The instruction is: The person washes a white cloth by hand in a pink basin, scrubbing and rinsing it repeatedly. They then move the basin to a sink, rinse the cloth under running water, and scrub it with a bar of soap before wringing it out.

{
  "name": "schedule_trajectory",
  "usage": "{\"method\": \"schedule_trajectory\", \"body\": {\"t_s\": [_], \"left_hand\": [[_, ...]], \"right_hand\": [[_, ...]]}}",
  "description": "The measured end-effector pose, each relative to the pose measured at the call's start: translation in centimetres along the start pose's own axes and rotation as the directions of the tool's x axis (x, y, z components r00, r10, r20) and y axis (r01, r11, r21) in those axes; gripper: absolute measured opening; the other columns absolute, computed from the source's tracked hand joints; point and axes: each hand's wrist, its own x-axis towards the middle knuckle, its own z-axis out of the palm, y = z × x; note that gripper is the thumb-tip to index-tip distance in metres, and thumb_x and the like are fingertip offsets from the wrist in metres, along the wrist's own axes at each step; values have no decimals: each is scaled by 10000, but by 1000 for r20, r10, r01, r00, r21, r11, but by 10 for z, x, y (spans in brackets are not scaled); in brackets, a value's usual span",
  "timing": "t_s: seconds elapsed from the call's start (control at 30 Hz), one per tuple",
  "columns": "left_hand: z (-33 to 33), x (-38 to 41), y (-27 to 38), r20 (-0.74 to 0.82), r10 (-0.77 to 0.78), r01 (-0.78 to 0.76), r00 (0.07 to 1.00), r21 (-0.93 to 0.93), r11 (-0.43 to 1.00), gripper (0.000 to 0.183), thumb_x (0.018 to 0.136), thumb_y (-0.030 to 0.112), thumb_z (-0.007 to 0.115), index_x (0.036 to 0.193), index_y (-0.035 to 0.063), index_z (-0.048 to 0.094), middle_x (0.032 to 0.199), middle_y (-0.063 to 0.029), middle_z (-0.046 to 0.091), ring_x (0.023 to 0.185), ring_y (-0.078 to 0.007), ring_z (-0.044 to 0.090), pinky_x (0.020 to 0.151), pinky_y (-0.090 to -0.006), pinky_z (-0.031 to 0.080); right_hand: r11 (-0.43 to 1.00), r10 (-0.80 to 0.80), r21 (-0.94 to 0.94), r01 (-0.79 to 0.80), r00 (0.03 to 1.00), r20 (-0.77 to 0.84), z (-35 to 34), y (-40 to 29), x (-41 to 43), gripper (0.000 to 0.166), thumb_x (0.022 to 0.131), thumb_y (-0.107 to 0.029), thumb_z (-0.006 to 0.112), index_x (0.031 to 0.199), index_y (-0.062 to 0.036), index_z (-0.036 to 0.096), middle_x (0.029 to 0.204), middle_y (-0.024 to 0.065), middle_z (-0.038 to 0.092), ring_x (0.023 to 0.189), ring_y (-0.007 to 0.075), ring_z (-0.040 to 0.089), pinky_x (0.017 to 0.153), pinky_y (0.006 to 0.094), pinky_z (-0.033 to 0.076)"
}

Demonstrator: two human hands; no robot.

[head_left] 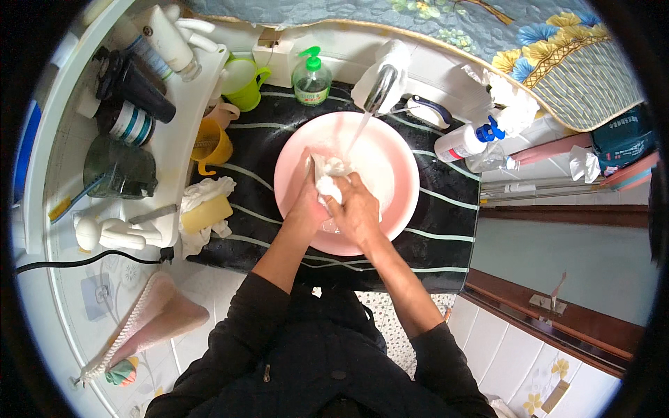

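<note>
Over a pink plastic basin (406,204), both my hands work at a wet white cloth (332,167). My left hand (309,201) holds it from the left, its fingers largely hidden by the fabric. From the right, my right hand (358,209) grips a bunched white part with curled fingers; whether suds cover that part, I cannot tell. Water runs from the metal faucet (381,86) into the basin just beyond my hands. Whitish water shows inside the basin.
The basin stands on a black counter (444,209) with pale wavy lines. Behind it are a green-topped pump bottle (312,78) and a brush (428,111). A white pump bottle (460,143) lies at right. Yellow soap (207,213) and a yellow cup (213,141) sit left, beside a crowded shelf (196,104).
</note>
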Motion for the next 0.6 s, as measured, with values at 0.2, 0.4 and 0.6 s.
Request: {"method": "schedule_trajectory", "body": {"t_s": [0.2, 0.4, 0.6], "left_hand": [[-13, 2, -28, -84, 137, -129, 987, 94, 987, 421, 1065, 430, 426, 1262, 95, 589, 1175, -78, 643, 1104, -238, 626, 948, -400, 546], [-17, 6, -31, -341, 179, -126, 923, 172, 977, 408, 1019, 333, 541, 1308, 45, 544, 1223, -65, 630, 1114, -226, 635, 904, -428, 570], [-21, -25, -23, -427, 138, 41, 894, 384, 923, 546, 933, 409, 709, 1332, 74, 549, 1238, -71, 622, 1112, -211, 627, 865, -409, 543]], "right_hand": [[992, 113, -38, -120, 984, -135, 30, 10, 13, 355, 888, -290, 672, 1099, -6, 697, 1044, 186, 628, 937, 375, 645, 816, 463, 550], [985, -38, -174, -3, 972, -230, 56, 97, 63, 348, 933, -325, 558, 998, -24, 720, 1030, 180, 628, 928, 372, 610, 817, 516, 504], [865, -183, -502, 21, 944, -275, 46, 118, 70, 320, 922, -268, 592, 1156, -70, 685, 1079, 154, 628, 1106, 435, 546, 939, 556, 453]]}}
